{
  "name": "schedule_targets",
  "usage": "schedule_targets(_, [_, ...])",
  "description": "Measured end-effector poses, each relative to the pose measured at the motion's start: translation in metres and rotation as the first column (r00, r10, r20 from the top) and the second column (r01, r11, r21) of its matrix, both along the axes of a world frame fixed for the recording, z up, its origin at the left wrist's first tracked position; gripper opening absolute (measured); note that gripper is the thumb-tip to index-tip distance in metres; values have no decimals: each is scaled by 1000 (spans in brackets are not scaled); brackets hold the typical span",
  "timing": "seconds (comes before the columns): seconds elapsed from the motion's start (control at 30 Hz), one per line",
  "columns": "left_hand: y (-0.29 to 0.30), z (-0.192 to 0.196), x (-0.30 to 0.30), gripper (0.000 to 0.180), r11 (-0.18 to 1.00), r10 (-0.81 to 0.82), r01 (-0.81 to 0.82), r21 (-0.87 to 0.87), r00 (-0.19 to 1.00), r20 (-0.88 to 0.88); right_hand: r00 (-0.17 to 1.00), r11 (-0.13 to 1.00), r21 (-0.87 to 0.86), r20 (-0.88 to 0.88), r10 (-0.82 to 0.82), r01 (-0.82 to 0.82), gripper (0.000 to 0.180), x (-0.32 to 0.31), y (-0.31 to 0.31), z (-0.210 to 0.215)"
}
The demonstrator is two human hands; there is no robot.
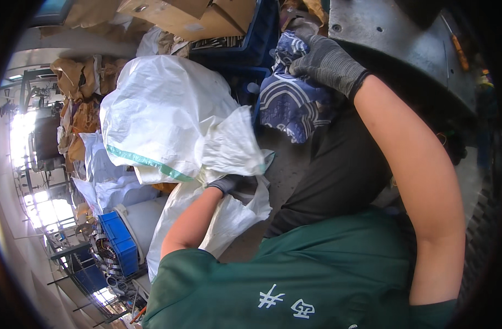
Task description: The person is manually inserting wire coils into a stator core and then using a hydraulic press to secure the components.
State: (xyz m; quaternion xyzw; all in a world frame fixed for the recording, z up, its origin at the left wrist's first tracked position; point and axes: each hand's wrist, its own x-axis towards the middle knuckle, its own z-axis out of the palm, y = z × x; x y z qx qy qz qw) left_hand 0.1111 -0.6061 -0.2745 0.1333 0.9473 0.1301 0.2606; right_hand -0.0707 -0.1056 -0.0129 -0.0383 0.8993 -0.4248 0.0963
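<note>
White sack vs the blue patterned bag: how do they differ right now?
The white sack is plain with a green stripe; the blue patterned bag carries white curved lines. The white sack is much bulkier than the blue patterned bag. The left hand grips the white sack; the right hand grips the blue patterned bag. Both hands wear dark gloves.

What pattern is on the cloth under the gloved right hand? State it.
Dark blue cloth with white curved stripes, head view; gloved right hand grips it.

Daylight glares blown-out from the windows [22,137] at left, the right side sinks into shadow, and edges bend within a black rim.
</note>
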Motion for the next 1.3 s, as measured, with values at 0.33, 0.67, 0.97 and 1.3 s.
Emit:
schedule_targets(0.33, [-5, 7, -1, 55, 892, 29, -98, -441, 987, -161, 998, 995, -100, -65, -14, 7, 76, -14, 2, -16])
schedule_targets(0.67, [-3, -17, -15, 51, 804, 290, -252, -539, 957, -16, 998, 988, -144, -19, -58, 54, 68, -8, 1, -14])
schedule_targets(0.97, [-43, 41, -26, 60, 826, 356, -461, -324, 873, -334, 997, 988, -152, -78, -5, -7, 70, -4, 6, -10])
schedule_targets(1.3, [-42, 97, -110, 65, 805, 285, -270, -528, 957, -55, 1000, 991, -136, 5, 3, -3, 85, -2, 7, -3])
